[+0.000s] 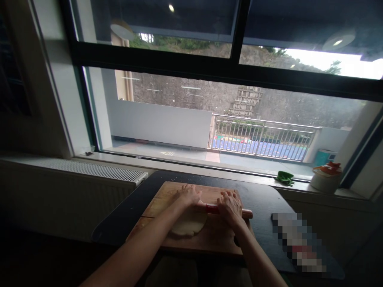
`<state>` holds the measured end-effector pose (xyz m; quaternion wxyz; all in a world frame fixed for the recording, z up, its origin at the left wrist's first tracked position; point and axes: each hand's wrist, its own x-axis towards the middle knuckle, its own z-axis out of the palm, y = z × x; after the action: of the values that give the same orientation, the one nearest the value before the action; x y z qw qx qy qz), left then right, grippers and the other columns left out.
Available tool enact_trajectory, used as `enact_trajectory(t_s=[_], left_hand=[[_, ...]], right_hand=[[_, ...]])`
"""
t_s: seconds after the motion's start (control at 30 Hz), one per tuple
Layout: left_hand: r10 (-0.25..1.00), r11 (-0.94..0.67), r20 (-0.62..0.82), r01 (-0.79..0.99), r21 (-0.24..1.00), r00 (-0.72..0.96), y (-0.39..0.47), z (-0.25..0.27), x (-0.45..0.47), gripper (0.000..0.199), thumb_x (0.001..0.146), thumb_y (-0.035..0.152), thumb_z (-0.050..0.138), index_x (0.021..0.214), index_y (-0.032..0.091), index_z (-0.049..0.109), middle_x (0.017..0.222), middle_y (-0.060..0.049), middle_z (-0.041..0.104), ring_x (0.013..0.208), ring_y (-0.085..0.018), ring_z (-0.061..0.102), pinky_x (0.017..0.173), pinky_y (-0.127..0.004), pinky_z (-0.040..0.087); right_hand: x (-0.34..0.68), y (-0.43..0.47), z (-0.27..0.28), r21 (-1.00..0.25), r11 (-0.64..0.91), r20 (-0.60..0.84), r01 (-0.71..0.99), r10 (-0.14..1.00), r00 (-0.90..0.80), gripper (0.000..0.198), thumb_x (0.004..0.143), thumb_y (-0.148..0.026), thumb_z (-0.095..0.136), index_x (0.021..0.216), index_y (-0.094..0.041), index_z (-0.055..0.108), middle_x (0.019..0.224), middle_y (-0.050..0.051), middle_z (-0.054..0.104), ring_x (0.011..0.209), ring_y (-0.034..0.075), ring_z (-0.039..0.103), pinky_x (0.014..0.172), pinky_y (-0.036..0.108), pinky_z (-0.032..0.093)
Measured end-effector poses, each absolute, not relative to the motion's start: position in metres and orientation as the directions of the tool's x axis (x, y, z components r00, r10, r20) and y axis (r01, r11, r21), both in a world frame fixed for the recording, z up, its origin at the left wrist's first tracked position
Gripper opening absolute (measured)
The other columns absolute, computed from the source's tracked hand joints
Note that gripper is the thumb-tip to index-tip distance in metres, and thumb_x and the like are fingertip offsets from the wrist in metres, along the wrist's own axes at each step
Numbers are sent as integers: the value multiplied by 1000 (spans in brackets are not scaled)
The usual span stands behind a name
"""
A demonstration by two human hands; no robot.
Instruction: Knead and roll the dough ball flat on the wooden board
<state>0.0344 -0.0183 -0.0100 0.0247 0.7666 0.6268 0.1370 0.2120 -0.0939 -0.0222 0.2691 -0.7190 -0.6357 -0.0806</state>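
A wooden rolling pin (247, 213) with a red label lies across a flat sheet of pale dough (188, 226). My left hand (189, 195) is over the left part of the pin, its fingers curled forward and hiding that end. Farther right, my right hand (231, 204) grips the pin close to its right end, which sticks out past the hand. Under the dough is a wooden cutting board (214, 241) with a dark hole near its right edge. My left forearm covers part of the dough.
The board rests on a dark table (260, 199) against a window sill. A blurred-out item (299, 243) lies on the table's right side. On the sill are a green object (285, 177) and a white pot (325, 181) with something orange on top. A radiator (74, 187) stands left.
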Motion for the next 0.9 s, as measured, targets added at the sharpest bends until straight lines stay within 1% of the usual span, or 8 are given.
enact_trajectory(t_s=[0.07,0.13,0.27,0.43,0.57,0.7,0.8,0.9], left_hand=[[975,-187,154,962,198,157,-2,-11,37,46,76,48,39,103,15,57,110,-15,57,105,-28,49,87,-42,37],[976,-186,152,964,191,158,13,-12,39,41,74,44,42,99,16,58,110,-15,56,104,-29,49,85,-43,38],[959,-241,196,952,190,204,34,-14,44,37,74,41,44,98,16,58,110,-14,55,107,-29,45,87,-44,36],[925,-333,253,925,183,283,35,-15,45,30,79,34,39,92,15,59,106,-13,56,104,-25,45,87,-40,34],[925,-329,263,924,194,274,17,-14,42,28,81,30,37,87,14,60,99,-14,58,98,-25,48,83,-40,35],[919,-333,290,919,211,266,-15,-9,37,31,83,33,34,84,16,60,94,-12,60,91,-23,51,80,-38,37],[892,-373,349,904,210,287,-46,-5,32,32,86,33,31,87,20,60,99,-9,59,97,-21,48,86,-36,35],[858,-441,381,874,203,345,-77,-5,26,33,86,35,31,82,23,61,94,-5,60,95,-20,49,85,-34,36]], right_hand=[[223,-85,-22,-312,-32,457,950,871,179,31,81,-30,40,103,-21,58,104,6,56,102,21,45,88,31,30],[237,-79,-23,-345,-46,444,938,872,205,30,81,-28,38,102,-21,58,102,6,57,98,20,48,83,29,33],[256,-74,-27,-371,-66,426,926,875,232,28,84,-25,33,98,-24,57,95,2,59,87,16,53,74,26,35],[257,-76,-31,-360,-97,370,928,898,238,29,86,-26,31,99,-27,56,95,0,61,87,15,55,74,26,34],[250,-84,-27,-349,-118,368,930,895,252,29,85,-26,32,101,-28,57,101,0,60,92,15,54,75,26,34],[241,-103,-23,-330,-130,357,935,900,251,31,85,-26,32,103,-28,58,101,1,60,93,16,54,74,27,34],[235,-118,-25,-316,-105,387,943,893,229,33,86,-26,30,104,-28,58,102,2,60,90,16,55,74,28,34],[234,-127,-30,-311,-55,423,949,886,190,33,87,-25,29,104,-27,57,100,3,62,92,15,55,76,27,35]])
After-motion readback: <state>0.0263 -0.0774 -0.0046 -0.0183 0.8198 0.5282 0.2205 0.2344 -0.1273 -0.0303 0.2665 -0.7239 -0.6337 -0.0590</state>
